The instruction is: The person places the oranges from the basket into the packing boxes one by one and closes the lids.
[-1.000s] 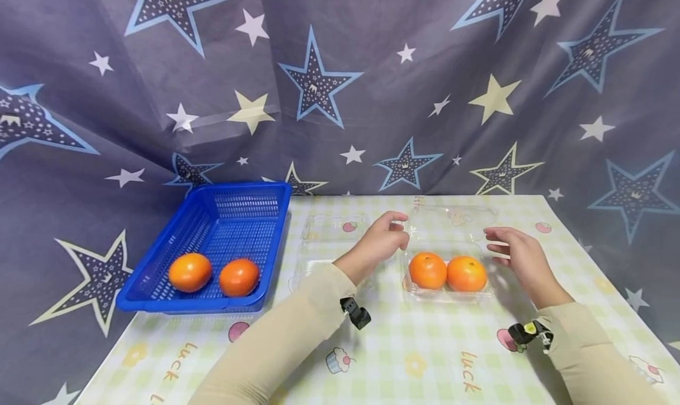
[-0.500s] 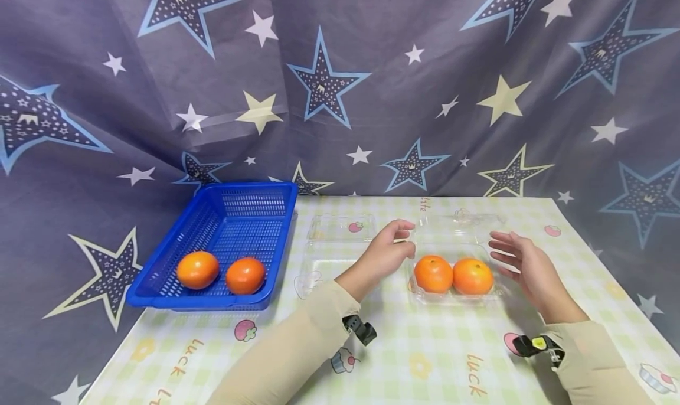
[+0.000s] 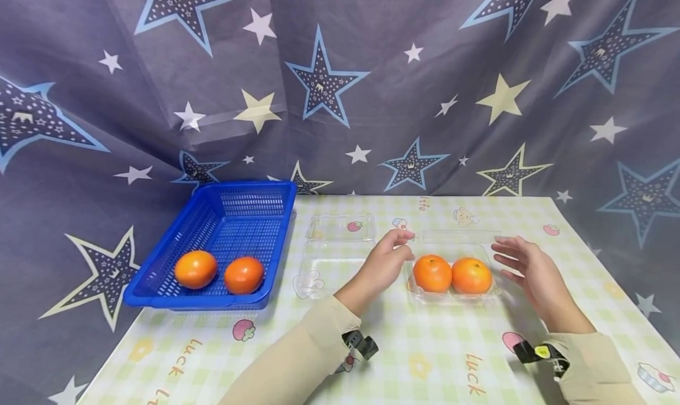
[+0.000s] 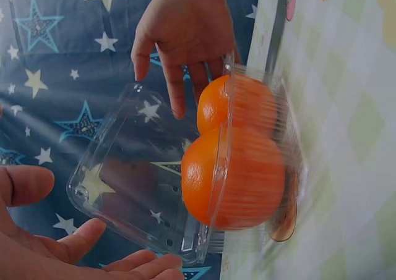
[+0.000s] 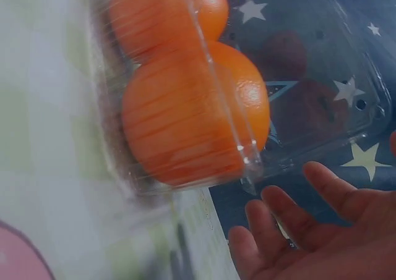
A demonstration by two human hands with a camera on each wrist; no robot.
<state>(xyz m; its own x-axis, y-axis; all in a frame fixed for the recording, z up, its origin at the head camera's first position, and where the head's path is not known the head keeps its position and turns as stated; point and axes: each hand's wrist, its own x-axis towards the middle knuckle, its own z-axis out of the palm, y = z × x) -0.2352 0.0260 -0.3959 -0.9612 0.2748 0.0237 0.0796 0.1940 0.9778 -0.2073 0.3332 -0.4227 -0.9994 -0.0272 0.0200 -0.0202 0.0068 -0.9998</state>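
A clear plastic clamshell box (image 3: pixel 454 299) on the cloth holds two oranges (image 3: pixel 432 274), side by side. Its hinged lid (image 4: pixel 136 187) stands raised at the back, seen nearly edge-on from the head. My left hand (image 3: pixel 378 266) is at the lid's left side, its fingers extended along the edge in the left wrist view. At the right end is my right hand (image 3: pixel 536 282), its loosely straight fingers spread beside the lid's edge in the right wrist view. Neither hand is curled round anything.
A blue plastic basket (image 3: pixel 284 239) on the left contains two more oranges (image 3: pixel 244 275). Between basket and left hand lies a second clear clamshell box (image 3: pixel 340 228), its lid folded back. A star-patterned curtain (image 3: pixel 361 51) hangs behind the table's far edge.
The box's lid has swung up from lying back on the table, between both hands. Both hands have shifted slightly with it; the oranges stay in place.
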